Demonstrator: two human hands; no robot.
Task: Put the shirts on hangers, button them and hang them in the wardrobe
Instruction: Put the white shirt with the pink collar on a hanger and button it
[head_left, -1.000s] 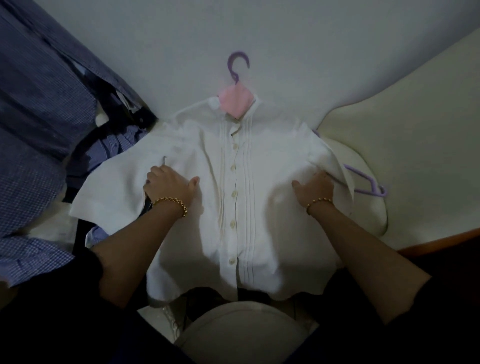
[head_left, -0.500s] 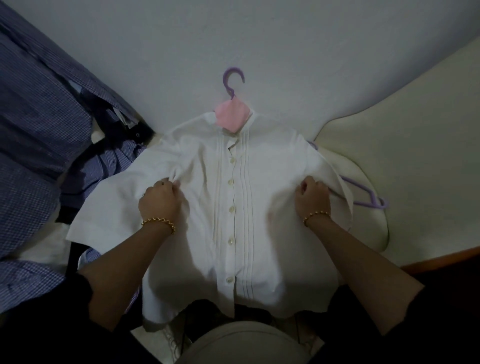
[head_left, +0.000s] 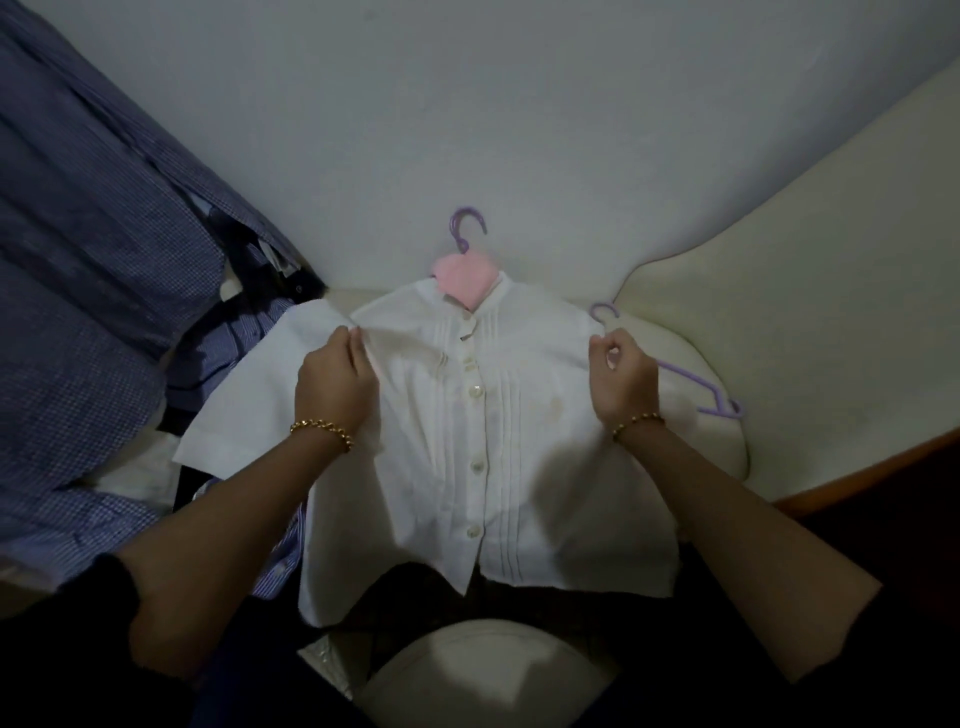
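In front of me is a plain pale grey-white surface (head_left: 519, 104), smooth and without marks; I cannot tell if it is a wall. At my right, a cream padded piece of furniture (head_left: 810, 249) curves toward me, and a narrow orange-brown wooden edge (head_left: 872, 466) runs under it. Below me is a rounded cream cushion (head_left: 488, 675). The light is dim.

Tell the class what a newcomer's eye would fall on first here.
A white pleated button-front shirt lies in the centre, the hook of its purple plastic hanger sticking out above the collar. The left hand and right hand grip its shoulders. Blue checked shirts are heaped at the left.
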